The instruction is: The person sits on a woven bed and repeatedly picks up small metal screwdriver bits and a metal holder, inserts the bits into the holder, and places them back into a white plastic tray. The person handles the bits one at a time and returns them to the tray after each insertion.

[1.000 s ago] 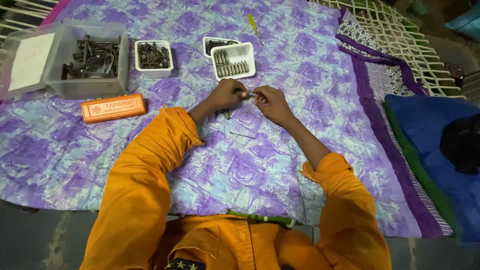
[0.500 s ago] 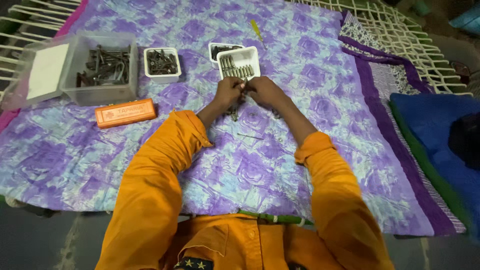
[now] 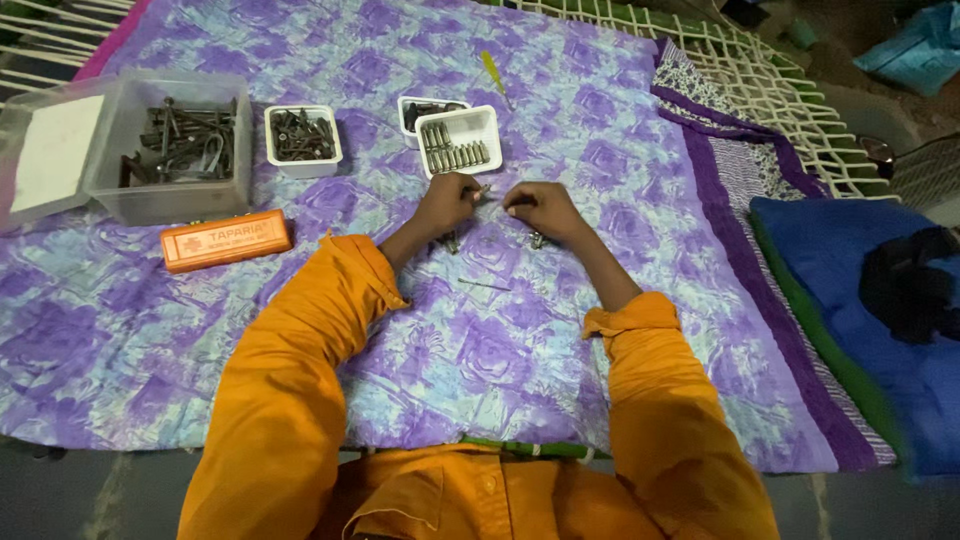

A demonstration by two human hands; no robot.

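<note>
Two hands are working close together over a purple flowered sheet [image 3: 520,370] spread across a woven cot. The left hand [image 3: 447,203] is curling shut on a small metal piece [image 3: 481,190] that is poking out toward the other hand; the right hand [image 3: 540,208] is lying knuckles-up with fingers bent, and I cannot tell whether it is gripping anything. Near the wrists, loose bits are resting on the cloth: a thin pin [image 3: 485,285] and a small screw [image 3: 537,240] just beside the right hand. Those are looking easy to lose, in my judgement, since the busy print is hiding them and a sliding forearm could be sweeping them into a fold.

Just beyond the fingers, a white tray of screws [image 3: 458,140] is sitting very near, with a second white tray [image 3: 425,108] touching behind it. A hand lifting forward carelessly could be tipping the front tray and scattering its row.

Open room is lying mostly on the right of the sheet and in the stretch between the sleeves. To the left, an orange box [image 3: 226,240], a third white tray [image 3: 303,140] and a clear plastic tub [image 3: 170,150] are crowding that side. Farther off, a yellow-handled tool [image 3: 493,75] is lying near the sheet's far part, and past the right border the open netting [image 3: 790,110] is showing gaps a dropped piece could be falling through.
</note>
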